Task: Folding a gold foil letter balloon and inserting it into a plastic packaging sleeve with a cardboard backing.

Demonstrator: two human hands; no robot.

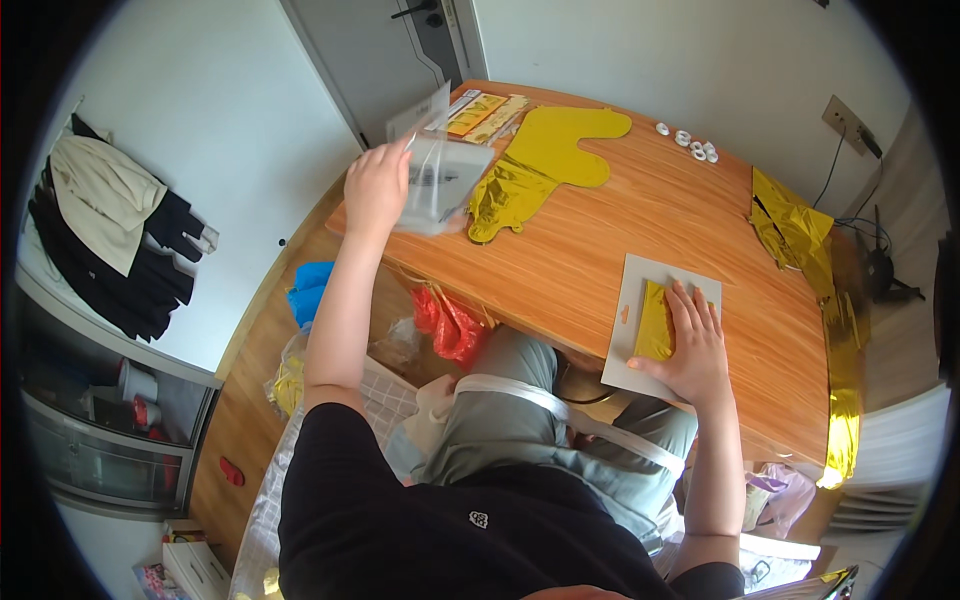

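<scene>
Left hand [376, 190]: fingers curled closed, pinching a clear plastic sleeve [434, 120] by its edge, raised over a stack of clear sleeves [472, 160] at the table's [580, 235] left end; can't tell if the sleeve has anything in it, and the thumb's grip is hard to see. Right hand [696, 352]: open, palm down, fingers slightly apart, flat on folded gold foil [654, 315], gripping nothing. Foil sits on a grey card [622, 345] at the near table edge; hand covers its right part. Red plastic bag [450, 325] below the edge, contents hidden. Glass-front cabinet [105, 470] holds white tubs [137, 382]; other contents unclear.
</scene>
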